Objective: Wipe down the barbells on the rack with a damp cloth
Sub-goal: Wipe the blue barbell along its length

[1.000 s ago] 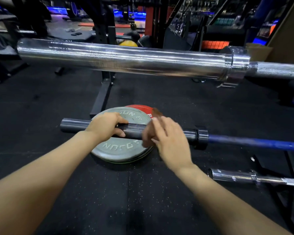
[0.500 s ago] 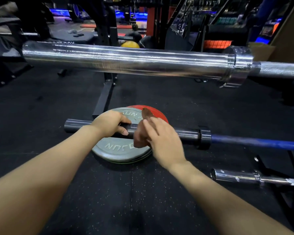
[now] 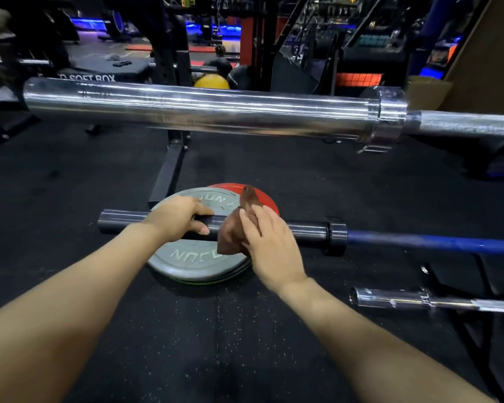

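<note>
Worn on the head, looking forward and steeply down over both forearms, with wide-angle bending at the edges. Close above the chrome barbell sleeve, which crosses the upper frame, and somewhat farther from the dark barbell sleeve and the grey plate on the black floor below. Only one view, so no overlap with another; gym equipment visible far behind.
</note>
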`<action>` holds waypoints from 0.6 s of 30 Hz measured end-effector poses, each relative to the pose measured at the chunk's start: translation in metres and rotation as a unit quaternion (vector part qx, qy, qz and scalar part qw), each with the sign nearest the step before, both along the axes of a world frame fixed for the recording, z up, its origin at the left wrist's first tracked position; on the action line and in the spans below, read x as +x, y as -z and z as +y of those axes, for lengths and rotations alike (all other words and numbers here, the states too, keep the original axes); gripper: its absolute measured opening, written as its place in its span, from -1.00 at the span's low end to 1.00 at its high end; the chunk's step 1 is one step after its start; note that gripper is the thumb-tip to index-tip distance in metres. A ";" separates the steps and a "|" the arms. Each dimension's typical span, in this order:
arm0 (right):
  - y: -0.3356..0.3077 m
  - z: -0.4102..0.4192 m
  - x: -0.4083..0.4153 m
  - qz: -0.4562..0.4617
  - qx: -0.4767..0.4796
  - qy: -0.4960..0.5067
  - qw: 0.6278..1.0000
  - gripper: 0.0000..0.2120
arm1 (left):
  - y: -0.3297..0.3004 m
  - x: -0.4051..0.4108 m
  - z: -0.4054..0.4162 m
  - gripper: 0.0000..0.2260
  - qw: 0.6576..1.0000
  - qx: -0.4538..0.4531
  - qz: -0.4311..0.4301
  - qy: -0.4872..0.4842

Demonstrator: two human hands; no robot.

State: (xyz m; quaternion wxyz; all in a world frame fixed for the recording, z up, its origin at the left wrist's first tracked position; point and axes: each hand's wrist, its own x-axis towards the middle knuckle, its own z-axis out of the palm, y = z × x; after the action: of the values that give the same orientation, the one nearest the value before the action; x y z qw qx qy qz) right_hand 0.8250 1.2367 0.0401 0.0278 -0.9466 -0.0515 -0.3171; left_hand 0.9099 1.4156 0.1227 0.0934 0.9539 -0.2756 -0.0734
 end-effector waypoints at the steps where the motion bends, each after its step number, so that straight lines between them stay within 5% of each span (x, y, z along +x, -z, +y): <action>1: -0.001 -0.014 -0.005 0.006 -0.002 -0.003 1.000 -0.42 | 0.001 -0.001 0.001 -0.61 1.000 -0.007 0.002 -0.002; 6: 0.002 -0.073 -0.032 -0.017 -0.039 0.092 0.995 -0.46 | 0.006 -0.004 0.007 -0.58 0.999 -0.035 0.006 0.003; 9: 0.005 -0.057 -0.032 0.007 -0.064 0.104 0.992 -0.43 | 0.020 -0.012 0.026 -0.62 0.993 -0.067 -0.089 -0.043; 13: 0.005 -0.029 -0.015 0.003 -0.108 0.081 0.991 -0.41 | 0.041 -0.018 0.069 -0.63 0.935 -0.188 -0.164 -0.250; 18: -0.001 0.029 0.019 -0.005 -0.162 0.009 0.987 -0.35 | 0.053 -0.018 0.090 -0.53 0.875 -0.268 -0.136 -0.381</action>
State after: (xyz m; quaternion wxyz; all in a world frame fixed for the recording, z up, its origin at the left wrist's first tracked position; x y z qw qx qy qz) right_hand 0.8438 1.2652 0.0410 -0.1292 -0.9374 -0.0941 -0.3093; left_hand 0.8915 1.5054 0.0697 0.3279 0.9240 0.0896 0.1749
